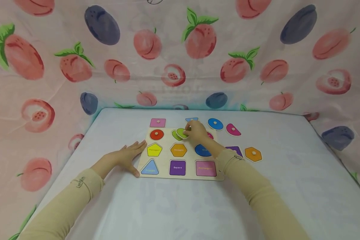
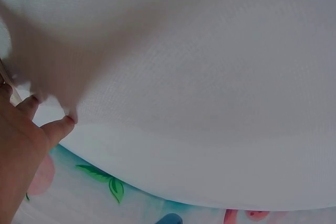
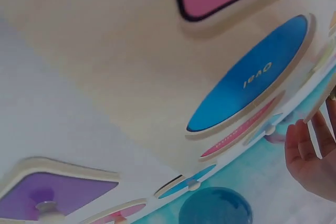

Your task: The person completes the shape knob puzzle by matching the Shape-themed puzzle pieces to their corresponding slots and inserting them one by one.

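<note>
A wooden shape puzzle board (image 1: 163,163) lies on the white table, with coloured, labelled recesses in rows. My right hand (image 1: 197,132) pinches a green puzzle piece (image 1: 182,133) over the green recess (image 1: 175,135) in the far row, overlapping it off-centre. In the right wrist view, the same hand (image 3: 315,161) shows at the right edge, beyond the blue oval recess (image 3: 252,77). My left hand (image 1: 126,157) rests with fingers spread along the board's left edge. A red round piece (image 1: 157,134) with a knob sits in the far left recess.
Loose knobbed pieces lie around the board: a pink rectangle (image 1: 158,122), a light blue piece (image 1: 192,119) and a blue oval (image 1: 215,124) behind it. To the right are a magenta half circle (image 1: 233,130), a purple piece (image 1: 235,150) and an orange hexagon (image 1: 253,154).
</note>
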A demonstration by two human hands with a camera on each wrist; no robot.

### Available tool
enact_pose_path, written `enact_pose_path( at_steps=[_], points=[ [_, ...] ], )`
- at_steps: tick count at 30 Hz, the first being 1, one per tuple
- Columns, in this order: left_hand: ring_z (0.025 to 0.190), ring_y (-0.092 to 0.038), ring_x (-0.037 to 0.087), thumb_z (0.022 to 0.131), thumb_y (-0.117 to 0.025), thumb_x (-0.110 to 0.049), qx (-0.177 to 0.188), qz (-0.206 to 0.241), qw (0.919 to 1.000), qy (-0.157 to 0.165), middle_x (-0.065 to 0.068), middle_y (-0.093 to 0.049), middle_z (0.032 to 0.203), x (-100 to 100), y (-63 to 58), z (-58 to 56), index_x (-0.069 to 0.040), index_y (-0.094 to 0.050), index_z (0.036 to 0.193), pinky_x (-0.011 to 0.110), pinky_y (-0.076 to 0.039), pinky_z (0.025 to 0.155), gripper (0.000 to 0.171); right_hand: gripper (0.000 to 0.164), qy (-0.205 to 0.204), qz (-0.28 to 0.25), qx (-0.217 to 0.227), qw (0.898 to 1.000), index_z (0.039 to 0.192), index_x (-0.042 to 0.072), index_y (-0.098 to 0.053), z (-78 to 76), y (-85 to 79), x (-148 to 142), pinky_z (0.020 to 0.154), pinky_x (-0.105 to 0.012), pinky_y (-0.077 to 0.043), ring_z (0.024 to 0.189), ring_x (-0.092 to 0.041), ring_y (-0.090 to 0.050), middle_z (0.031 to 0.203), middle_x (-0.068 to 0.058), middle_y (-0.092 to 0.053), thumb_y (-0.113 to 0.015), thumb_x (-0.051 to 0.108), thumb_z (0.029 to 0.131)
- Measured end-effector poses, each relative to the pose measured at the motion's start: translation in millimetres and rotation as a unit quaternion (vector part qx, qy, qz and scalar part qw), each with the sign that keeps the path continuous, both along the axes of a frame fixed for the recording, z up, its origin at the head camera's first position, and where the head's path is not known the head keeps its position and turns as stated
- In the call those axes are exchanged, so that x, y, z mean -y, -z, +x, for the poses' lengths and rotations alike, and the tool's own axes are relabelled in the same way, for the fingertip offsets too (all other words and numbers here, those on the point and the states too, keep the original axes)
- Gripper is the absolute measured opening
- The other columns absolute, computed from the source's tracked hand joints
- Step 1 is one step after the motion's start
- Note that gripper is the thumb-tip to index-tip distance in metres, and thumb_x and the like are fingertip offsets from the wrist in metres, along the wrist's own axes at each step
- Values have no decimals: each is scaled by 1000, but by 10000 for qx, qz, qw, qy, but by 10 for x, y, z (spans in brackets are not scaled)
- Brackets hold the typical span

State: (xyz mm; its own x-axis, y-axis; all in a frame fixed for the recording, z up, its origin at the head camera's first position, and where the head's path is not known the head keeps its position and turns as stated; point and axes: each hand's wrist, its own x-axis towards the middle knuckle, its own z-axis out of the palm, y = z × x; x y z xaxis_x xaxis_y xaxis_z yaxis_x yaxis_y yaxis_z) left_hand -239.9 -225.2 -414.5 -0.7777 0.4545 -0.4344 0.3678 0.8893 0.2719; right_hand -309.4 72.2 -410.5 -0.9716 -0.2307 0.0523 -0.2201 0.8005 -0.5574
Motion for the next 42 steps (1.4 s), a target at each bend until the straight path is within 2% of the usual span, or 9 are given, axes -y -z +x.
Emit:
enact_pose_path(
  at_steps=[6, 13, 16, 26, 31, 35, 42],
  points=[
    [146, -4, 39, 61, -83, -50, -19, 14, 10000, 12, 12, -5, 160, 1, 6, -5, -8, -8, 152, 66, -7, 112, 125, 17, 49, 62, -47, 10000, 91, 1, -68, -39, 60, 63, 80, -33, -51, 84, -23, -56, 96, -13, -68, -68, 18, 87],
    [146, -3, 38, 60, -83, -51, 2, 60, 10000, -15, 11, -5, 160, 7, 25, -5, -9, -8, 152, 66, -6, 112, 126, 17, 170, -248, -50, 9995, 91, 0, -69, -67, 134, 161, 84, -35, -52, 89, -25, -60, 96, -12, -70, -69, 17, 86],
    [146, -3, 38, 60, -82, -51, 13, 47, 10000, -29, 11, -4, 160, 3, 40, -7, -10, -8, 152, 66, -6, 112, 125, 17, 291, -331, 17, 9990, 89, 1, -69, -66, 154, 201, 82, -34, -52, 87, -25, -60, 94, -12, -70, -70, 17, 85],
    [146, -3, 38, 60, -83, -52, -4, 53, 10000, -17, 11, -5, 160, 3, 41, -23, -9, -8, 152, 67, -6, 112, 126, 14, 588, -1, 52, 9983, 83, 3, -70, -67, 156, 280, 77, -32, -52, 81, -22, -61, 84, -8, -71, -72, 17, 84],
    [146, -3, 39, 59, -83, -51, 7, 60, 10000, -26, 12, -5, 160, 2, 31, -13, -9, -9, 152, 67, -6, 111, 126, 14, 631, 274, 76, 9976, 79, 5, -67, -64, 161, 315, 79, -34, -50, 81, -22, -61, 82, -7, -69, -71, 18, 84],
    [146, -3, 38, 59, -83, -52, 8, 36, 10000, -42, 11, -5, 160, -6, 27, -14, -9, -9, 152, 67, -7, 111, 126, 15, 763, 261, 68, 9967, 77, 6, -65, -56, 173, 334, 83, -36, -48, 82, -23, -59, 81, -7, -68, -71, 18, 85],
    [146, -2, 37, 60, -83, -51, 55, -10, 9999, -86, 9, -4, 160, -21, 30, -20, -11, -8, 152, 66, -7, 112, 125, 15, 639, 320, 84, 9974, 77, 5, -64, -67, 160, 319, 83, -36, -47, 80, -23, -58, 82, -8, -67, -70, 17, 85]
  ],
)
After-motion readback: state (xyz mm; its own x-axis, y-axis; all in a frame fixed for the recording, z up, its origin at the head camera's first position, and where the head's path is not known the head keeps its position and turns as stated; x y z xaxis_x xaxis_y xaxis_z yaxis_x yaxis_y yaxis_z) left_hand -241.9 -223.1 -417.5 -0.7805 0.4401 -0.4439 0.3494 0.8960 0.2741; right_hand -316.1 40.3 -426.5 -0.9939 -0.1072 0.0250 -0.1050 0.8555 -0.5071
